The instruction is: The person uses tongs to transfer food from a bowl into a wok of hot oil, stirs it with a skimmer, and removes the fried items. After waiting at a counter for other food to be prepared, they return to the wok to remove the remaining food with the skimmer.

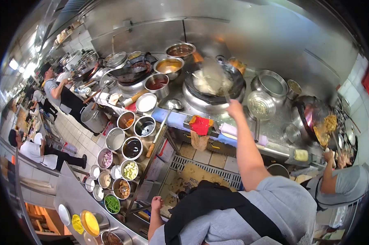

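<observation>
My right hand (235,108) reaches forward over the stove and is closed on the handle of a utensil (225,94) that dips into the big black wok (237,87). The wok holds pale food (209,81), blurred by motion. My left hand (156,202) hangs low at my side, fingers curled into a fist. It is beside the edge of the steel trolley (70,192) of ingredient bowls and holds nothing that I can see.
Sauce bowls (168,65) and a ladle (168,107) lie left of the wok; a red cloth (201,125) lies on the counter's front edge. A wire strainer (261,105) and a steel pot (270,83) stand to the right. Another cook (339,183) works a wok of yellow noodles (325,126). People stand far left.
</observation>
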Demonstrator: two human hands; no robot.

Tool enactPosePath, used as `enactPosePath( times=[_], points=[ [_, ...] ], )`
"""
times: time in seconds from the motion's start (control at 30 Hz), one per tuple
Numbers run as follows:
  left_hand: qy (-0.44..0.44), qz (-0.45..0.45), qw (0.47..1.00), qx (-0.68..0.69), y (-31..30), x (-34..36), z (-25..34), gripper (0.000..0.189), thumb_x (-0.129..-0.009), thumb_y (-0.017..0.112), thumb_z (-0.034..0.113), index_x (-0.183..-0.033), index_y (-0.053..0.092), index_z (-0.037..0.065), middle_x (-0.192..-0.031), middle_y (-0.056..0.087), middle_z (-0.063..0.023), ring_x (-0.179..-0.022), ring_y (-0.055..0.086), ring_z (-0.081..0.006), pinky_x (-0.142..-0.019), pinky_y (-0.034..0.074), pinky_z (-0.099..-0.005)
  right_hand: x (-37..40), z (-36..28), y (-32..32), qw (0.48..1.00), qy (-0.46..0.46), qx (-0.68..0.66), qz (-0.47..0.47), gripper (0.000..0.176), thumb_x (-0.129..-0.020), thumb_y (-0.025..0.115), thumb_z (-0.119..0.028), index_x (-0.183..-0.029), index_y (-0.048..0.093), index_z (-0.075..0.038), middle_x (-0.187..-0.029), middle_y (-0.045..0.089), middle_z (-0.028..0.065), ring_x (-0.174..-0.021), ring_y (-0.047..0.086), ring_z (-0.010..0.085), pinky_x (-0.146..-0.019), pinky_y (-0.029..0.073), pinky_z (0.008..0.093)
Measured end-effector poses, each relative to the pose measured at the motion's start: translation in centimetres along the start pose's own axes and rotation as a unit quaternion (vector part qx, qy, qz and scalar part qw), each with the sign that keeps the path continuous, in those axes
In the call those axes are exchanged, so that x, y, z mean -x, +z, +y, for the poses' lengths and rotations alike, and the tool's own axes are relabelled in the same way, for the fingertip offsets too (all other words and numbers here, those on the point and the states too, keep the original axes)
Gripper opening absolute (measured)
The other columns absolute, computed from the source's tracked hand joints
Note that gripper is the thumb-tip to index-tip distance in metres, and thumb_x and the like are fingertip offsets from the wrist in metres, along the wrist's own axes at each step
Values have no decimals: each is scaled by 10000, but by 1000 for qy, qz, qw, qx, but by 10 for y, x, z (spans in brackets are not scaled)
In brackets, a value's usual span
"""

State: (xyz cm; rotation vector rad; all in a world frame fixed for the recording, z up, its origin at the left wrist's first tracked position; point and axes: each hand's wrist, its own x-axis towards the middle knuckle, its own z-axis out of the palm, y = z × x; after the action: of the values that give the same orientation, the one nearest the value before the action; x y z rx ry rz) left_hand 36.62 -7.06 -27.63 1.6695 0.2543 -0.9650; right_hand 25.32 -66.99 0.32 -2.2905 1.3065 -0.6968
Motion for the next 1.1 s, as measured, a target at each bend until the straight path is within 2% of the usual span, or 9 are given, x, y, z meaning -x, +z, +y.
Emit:
enactPosePath(
  times=[0.1, 0.33, 0.47, 0.57, 0.63, 0.7, 0.83, 1.0, 1.1],
  points=[
    [57, -73, 995, -28, 4, -7, -27, 52, -839, 486, 156, -860, 491, 108, -627, 501, -29, -458, 447, -128, -398, 365, -272, -42, -3, 31, 998, 39, -43, -3, 221, -691, 513, -47, -886, 593, 19, -874, 591, 247, -852, 576, 372, -759, 449, 425],
    [-31, -49, 990, -125, 4, 39, -43, 91, -848, 463, 181, -779, 440, 125, -581, 450, -22, -440, 424, -125, -367, 325, -284, -56, 15, 9, 999, 11, 14, 37, 214, -715, 487, -78, -873, 589, 25, -925, 585, 247, -904, 557, 393, -794, 443, 446],
    [-270, -117, 956, 21, -10, 23, -48, 87, -856, 433, 190, -781, 433, 148, -586, 429, -7, -439, 409, -128, -366, 301, -275, -52, 73, -33, 995, -35, 89, -29, 277, -693, 515, -95, -946, 607, -27, -910, 597, 218, -870, 568, 376, -752, 447, 437],
    [-224, -81, 971, -15, -8, 27, -57, 71, -852, 450, 193, -804, 442, 141, -606, 457, -16, -458, 433, -133, -376, 324, -278, -47, 44, -90, 992, 46, 29, -111, 277, -686, 523, -108, -938, 605, -25, -896, 602, 205, -871, 566, 371, -751, 453, 429],
    [-206, -71, 975, -42, -7, 26, -60, 67, -848, 461, 194, -819, 448, 136, -619, 475, -22, -470, 449, -137, -383, 339, -280, -61, 20, -88, 994, -46, 89, 39, 229, -708, 505, -73, -904, 595, 5, -891, 593, 237, -871, 567, 395, -768, 451, 439],
    [-173, -61, 981, -69, -5, 22, -54, 68, -845, 472, 196, -835, 454, 131, -633, 493, -29, -482, 466, -140, -389, 353, -282, -108, 23, -53, 994, -54, 74, 53, 204, -719, 500, -68, -879, 606, 4, -910, 586, 252, -878, 569, 393, -755, 457, 451],
    [-64, -17, 994, -84, 6, 8, -26, 87, -838, 493, 199, -866, 466, 121, -659, 530, -41, -506, 498, -147, -403, 383, -286, -147, -3, 3, 989, -37, 141, -16, 243, -717, 544, -116, -898, 623, 24, -987, 590, 227, -951, 571, 348, -819, 458, 398],
    [6, 16, 999, -45, 28, 12, 8, 51, -839, 494, 162, -869, 492, 120, -651, 509, -22, -544, 499, -117, -433, 388, -290, -147, -58, -50, 975, 36, 122, -180, 296, -713, 557, -121, -972, 611, 13, -1036, 569, 240, -1001, 554, 331, -838, 450, 384],
    [-5, -9, 999, -33, 30, 7, -16, 94, -841, 500, 194, -875, 482, 109, -656, 543, -38, -524, 515, -145, -415, 403, -275, -140, -58, -40, 994, 47, 63, -73, 253, -702, 546, -82, -918, 630, 20, -1013, 578, 239, -969, 573, 322, -797, 467, 382]
  ],
)
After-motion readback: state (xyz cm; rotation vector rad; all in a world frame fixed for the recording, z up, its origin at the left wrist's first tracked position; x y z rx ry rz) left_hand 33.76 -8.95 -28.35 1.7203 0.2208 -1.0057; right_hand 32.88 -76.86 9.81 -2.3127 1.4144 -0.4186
